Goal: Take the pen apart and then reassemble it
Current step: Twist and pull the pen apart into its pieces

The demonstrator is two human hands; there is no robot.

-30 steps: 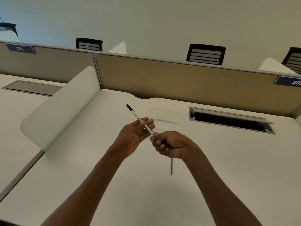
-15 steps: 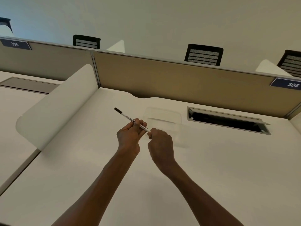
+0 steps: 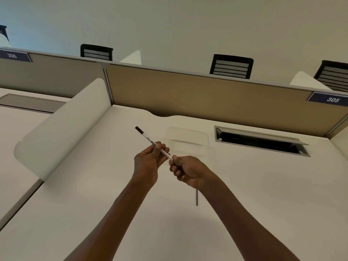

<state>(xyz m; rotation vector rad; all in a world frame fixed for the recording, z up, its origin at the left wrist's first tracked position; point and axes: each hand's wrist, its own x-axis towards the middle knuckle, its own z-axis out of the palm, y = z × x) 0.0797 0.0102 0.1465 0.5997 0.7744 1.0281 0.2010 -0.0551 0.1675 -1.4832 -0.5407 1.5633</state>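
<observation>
Two hands on the pen [image 3: 153,144], mid-frame above the white desk [image 3: 263,185]. Left hand [image 3: 148,162] has fingers curled closed around the white barrel at its middle; dark end sticks out toward upper left. Right hand [image 3: 188,171] is closed in a pinch on the barrel's lower-right end; what sits inside that fist is hidden. Thin dark rod [image 3: 197,197] lies on the desk just below the right wrist, likely the refill or a removed part. Judgement: step is working the near end piece, off or back on, cannot tell which. To do it well: keep left grip fixed as the anchor, twist or push with right only, stay coaxial with the barrel, no bending, keep parts over the desk.
</observation>
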